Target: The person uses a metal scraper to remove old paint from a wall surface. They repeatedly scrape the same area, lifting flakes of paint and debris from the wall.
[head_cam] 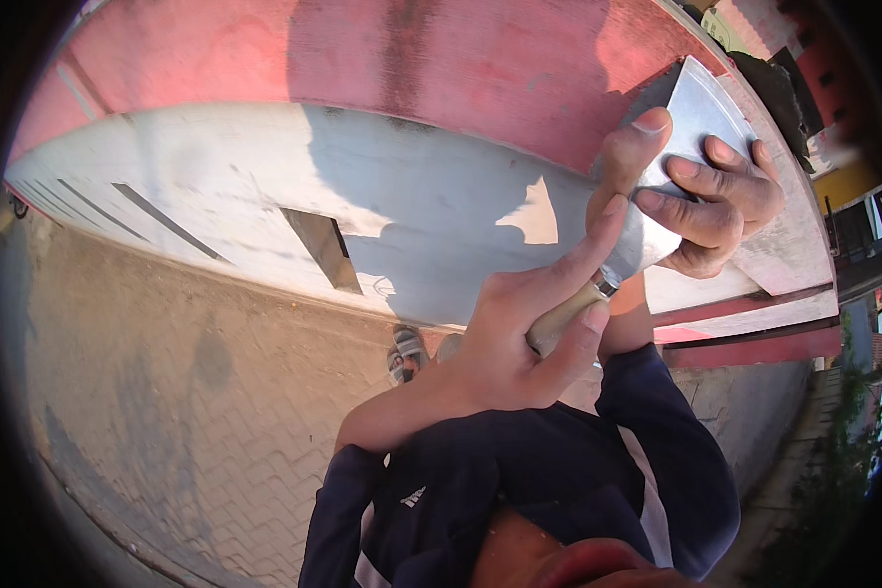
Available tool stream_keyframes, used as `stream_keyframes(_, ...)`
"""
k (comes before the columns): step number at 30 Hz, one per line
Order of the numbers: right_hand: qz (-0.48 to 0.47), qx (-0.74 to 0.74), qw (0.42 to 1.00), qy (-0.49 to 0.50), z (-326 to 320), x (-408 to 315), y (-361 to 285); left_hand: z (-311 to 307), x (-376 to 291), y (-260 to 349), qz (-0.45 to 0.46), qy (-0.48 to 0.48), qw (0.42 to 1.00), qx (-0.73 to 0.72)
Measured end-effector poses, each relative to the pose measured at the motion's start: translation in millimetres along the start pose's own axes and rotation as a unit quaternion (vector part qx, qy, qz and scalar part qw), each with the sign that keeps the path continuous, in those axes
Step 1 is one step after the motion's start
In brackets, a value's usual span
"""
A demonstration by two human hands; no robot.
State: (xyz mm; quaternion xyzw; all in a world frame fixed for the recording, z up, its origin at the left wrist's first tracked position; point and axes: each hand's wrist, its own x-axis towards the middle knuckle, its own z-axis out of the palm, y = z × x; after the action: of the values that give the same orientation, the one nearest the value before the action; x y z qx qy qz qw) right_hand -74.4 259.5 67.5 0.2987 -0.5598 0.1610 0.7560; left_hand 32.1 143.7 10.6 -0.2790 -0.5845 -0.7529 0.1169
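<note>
A putty knife with a wide triangular metal blade and a pale handle is held up between both hands, right of centre. My left hand grips the handle near the metal ferrule, its index finger stretched along toward the blade. Around the blade my right hand is closed, the thumb at its left edge and the fingertips resting on its face. A dark grey area, perhaps shadow or the blade's far side, shows left of the thumb. The palm of the right hand is mostly hidden behind the blade.
A wall with a pink band and a white lower face runs across in front, partly shadowed. Dark slanted slots mark it. Below lies dusty paved ground. A sandalled foot stands near the wall's base.
</note>
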Motion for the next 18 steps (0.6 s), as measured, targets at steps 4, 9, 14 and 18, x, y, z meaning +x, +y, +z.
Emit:
stream_keyframes(4, -0.063, 0.041, 0.997, -0.03, 0.2, -1.8, -6.8, -9.0, -0.1, -1.3, 0.038, 0.013, 0.999, 0.037)
stream_keyframes(9, 0.005, 0.053, 0.999, -0.008, 3.5, -7.4, -8.2, -11.5, 2.7, -6.5, 0.05, 0.007, 0.997, 0.05)
stream_keyframes(14, -0.012, 0.075, 0.997, 0.007, 8.5, -6.3, -7.1, -13.1, 4.2, -1.5, 0.026, 0.015, 0.999, 0.016)
stream_keyframes(18, 0.022, 0.073, 0.997, 0.02, 8.7, -3.2, -9.0, -10.3, 2.7, 2.1, -0.009, 0.025, 1.0, 0.0)
